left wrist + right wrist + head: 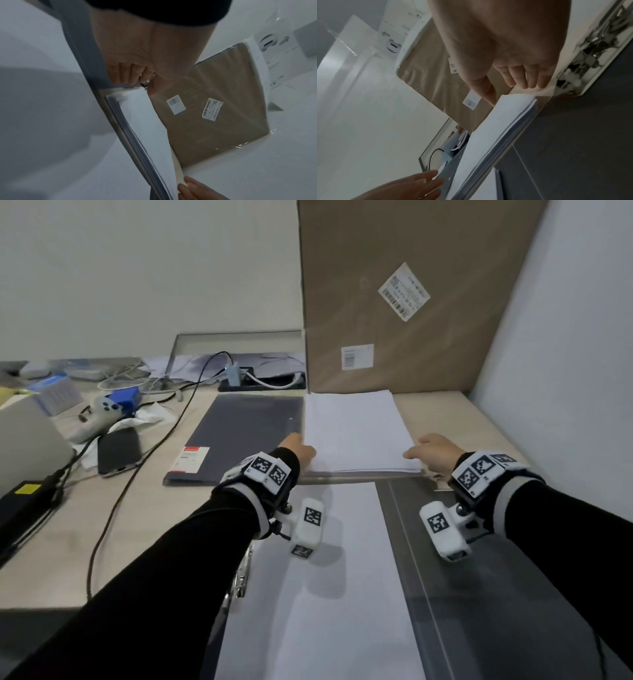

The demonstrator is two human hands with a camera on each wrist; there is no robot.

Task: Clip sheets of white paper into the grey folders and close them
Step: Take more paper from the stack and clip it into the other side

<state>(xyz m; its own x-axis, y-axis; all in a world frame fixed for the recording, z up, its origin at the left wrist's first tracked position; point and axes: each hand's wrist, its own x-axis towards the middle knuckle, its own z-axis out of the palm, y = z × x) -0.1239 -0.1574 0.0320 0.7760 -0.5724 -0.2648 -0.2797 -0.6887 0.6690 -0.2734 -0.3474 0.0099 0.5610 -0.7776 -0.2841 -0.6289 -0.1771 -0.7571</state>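
Two hands reach to the near edge of the stack of white paper point(356, 429), which lies at the centre of the head view with its long axis running away from the person, toward the brown cardboard package point(411, 292) leaning on the wall in the upper right. The left hand point(297, 449) is at the stack's near-left corner; in the left wrist view its fingers point(123, 75) are curled down at that corner, though whether they pinch a sheet or only rest there I cannot tell. The right hand point(432, 453) is at the near-right corner, and in the right wrist view its thumb point(485, 89) and fingers are loosely spread just above the corner, touching or almost touching the top sheet, not yet clamped on it. Each hand is thus about equally near its own corner, and the stack lies straight ahead between them. Left of the stack, touching or nearly so, lies a closed grey folder point(239, 436) with a red-and-white label. Nearer the person, in the lower half of the frame, an open grey folder point(479, 594) already carries a white sheet point(329, 577) on its left side, with its metal clip point(241, 577) at that sheet's left edge. I judge the coming move to be lifting sheets off the stack and drawing them back toward the open folder.
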